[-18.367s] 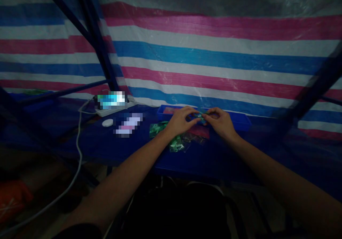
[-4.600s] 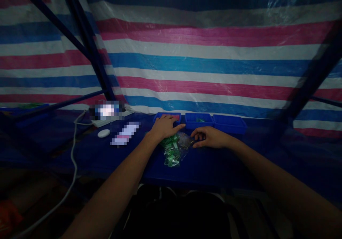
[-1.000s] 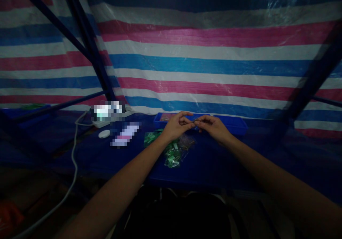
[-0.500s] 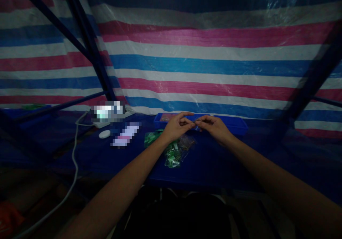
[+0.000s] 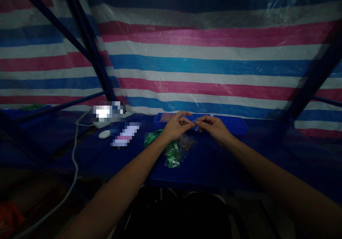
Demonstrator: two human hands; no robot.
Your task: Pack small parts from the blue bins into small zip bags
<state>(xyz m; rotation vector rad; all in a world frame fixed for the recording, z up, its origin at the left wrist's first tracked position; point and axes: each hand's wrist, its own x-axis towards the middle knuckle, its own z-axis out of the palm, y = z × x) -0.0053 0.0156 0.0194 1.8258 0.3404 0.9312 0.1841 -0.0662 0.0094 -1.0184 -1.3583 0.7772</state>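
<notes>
My left hand [image 5: 176,125] and my right hand [image 5: 213,127] meet above the dark blue table [image 5: 88,149], fingertips pinched together on a tiny part [image 5: 196,122] too small and dim to name. They hover just in front of a row of blue bins [image 5: 232,124]. Under the hands lie clear bags of small green pieces [image 5: 173,154] and a clear bag with brownish pieces [image 5: 187,142]. Another green bag [image 5: 150,137] sits to the left of my left wrist.
A white power strip with a blurred patch [image 5: 108,112] and a white cable [image 5: 76,149] lie at the left, beside a small white oval object [image 5: 104,134] and a blurred flat item [image 5: 125,134]. A striped tarp [image 5: 203,60] hangs behind. Dark blue frame bars [image 5: 91,46] cross the left.
Over the last second the hands have barely shifted, staying pinched together. About 4.6 s ago they rested on the table by the bags and have since lifted and joined.
</notes>
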